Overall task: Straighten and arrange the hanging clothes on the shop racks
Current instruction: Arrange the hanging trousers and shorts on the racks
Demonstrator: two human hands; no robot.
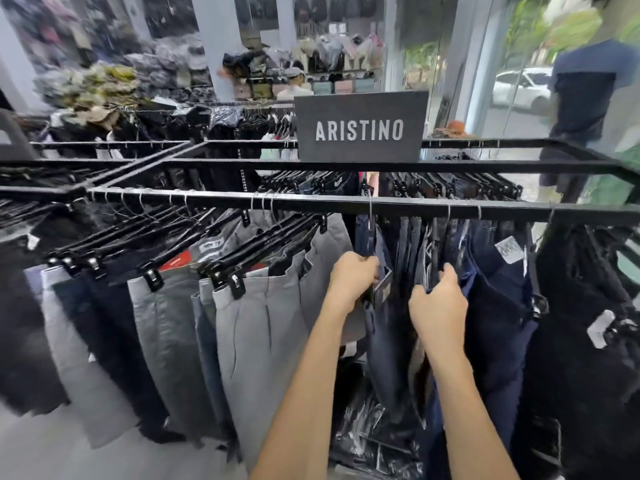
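Shop interior, black rack rail [311,202] under dark "ARISTINO" sign [360,128], trousers [256,323] beneath

Your left hand [353,277] grips a pair of dark jeans [382,327] on the black rail [311,201], and your right hand [438,308] clutches navy trousers [495,306] just beside them. Grey trousers [256,327] hang left, below the ARISTINO sign [360,128].

The black square-section metal rack rail [311,202] looks matt, with thin shiny wire hooks [370,211] over it. Black plastic clip hangers [221,278] have a slight gloss. Grey cloth trousers [256,327] look smooth; dark blue denim jeans [381,341] coarser. The dark sign [362,128] is matt.
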